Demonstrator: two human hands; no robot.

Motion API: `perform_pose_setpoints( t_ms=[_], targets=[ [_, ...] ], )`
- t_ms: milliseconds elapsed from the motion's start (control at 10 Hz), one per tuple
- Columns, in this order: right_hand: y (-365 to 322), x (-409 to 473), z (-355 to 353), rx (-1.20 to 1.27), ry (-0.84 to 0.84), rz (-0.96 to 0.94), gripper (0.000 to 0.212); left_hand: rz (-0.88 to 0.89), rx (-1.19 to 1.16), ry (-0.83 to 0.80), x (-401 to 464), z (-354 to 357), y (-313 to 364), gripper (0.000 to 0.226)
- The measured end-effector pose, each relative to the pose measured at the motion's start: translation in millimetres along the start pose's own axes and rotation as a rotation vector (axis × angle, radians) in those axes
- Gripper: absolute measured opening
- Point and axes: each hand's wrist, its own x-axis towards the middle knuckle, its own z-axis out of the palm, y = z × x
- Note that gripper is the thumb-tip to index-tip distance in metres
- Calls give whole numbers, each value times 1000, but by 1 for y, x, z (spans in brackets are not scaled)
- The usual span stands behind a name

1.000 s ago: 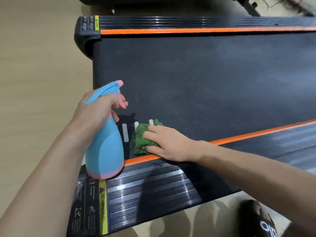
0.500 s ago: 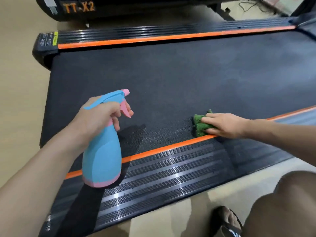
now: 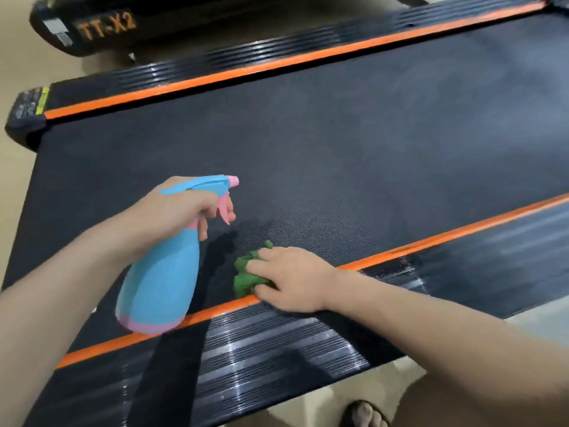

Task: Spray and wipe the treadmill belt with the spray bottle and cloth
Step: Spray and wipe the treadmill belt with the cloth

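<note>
Stretching across the view from upper right to lower left, the black treadmill belt (image 3: 338,149) has a fine dotted texture and is flanked by orange stripes and ribbed, glossy side rails (image 3: 246,349). At far left, beige floor (image 3: 15,57) borders the deck, and beyond the far rail a dark base marked "TT-X2" (image 3: 104,26) sits on it. The left hand (image 3: 172,211) grips the neck of a blue and pink spray bottle (image 3: 160,282), fingers curled round it near the trigger, the bottle held over the near edge of the belt. Just to its right, the right hand (image 3: 292,278) presses a crumpled green cloth (image 3: 246,272) flat on the belt beside the near orange stripe, fingers spread over it. A sandalled foot (image 3: 363,414) shows at bottom right.
</note>
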Motion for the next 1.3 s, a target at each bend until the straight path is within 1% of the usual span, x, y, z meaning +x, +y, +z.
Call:
perform_pose_setpoints(
  t_ms=[100, 200, 300, 400, 500, 600, 700, 800, 900, 1000, 1100, 1200, 1300],
  targets=[
    [61, -28, -26, 32, 65, 158, 38, -55, 15, -38, 19, 20, 22, 39],
    [98, -45, -34, 51, 189, 284, 34, -36, 22, -53, 26, 44, 51, 38],
    [95, -47, -19, -23, 306, 258, 39, 18, 40, -68, 27, 59, 74, 29],
    [81, -39, -12, -60, 379, 269, 32, 28, 35, -54, 29, 69, 83, 26],
    [55, -19, -2, -149, 340, 87, 29, 64, 28, -71, 23, 77, 87, 39],
    [56, 4, -8, -125, 225, 57, 38, 55, 53, -58, 18, 74, 83, 27],
    [83, -2, -25, -131, 229, 205, 44, 83, 62, -17, 18, 66, 73, 28],
    [116, -25, -54, -31, 351, 593, 41, 81, 1, 30, 13, 64, 62, 29],
    [144, -68, -87, 214, 674, 986, 33, 97, -64, 5, 7, 66, 56, 17],
    [151, -113, -108, 302, 909, 1216, 35, 119, -82, -3, 8, 67, 53, 20],
    [149, -138, -111, 374, 995, 1363, 38, 127, -33, -21, 8, 69, 55, 20],
    [143, -148, -114, 487, 1235, 1505, 40, 120, 24, -43, 5, 74, 55, 29],
    [138, -158, -127, 538, 1624, 1616, 41, 110, 88, -65, 2, 79, 57, 50]
  ],
)
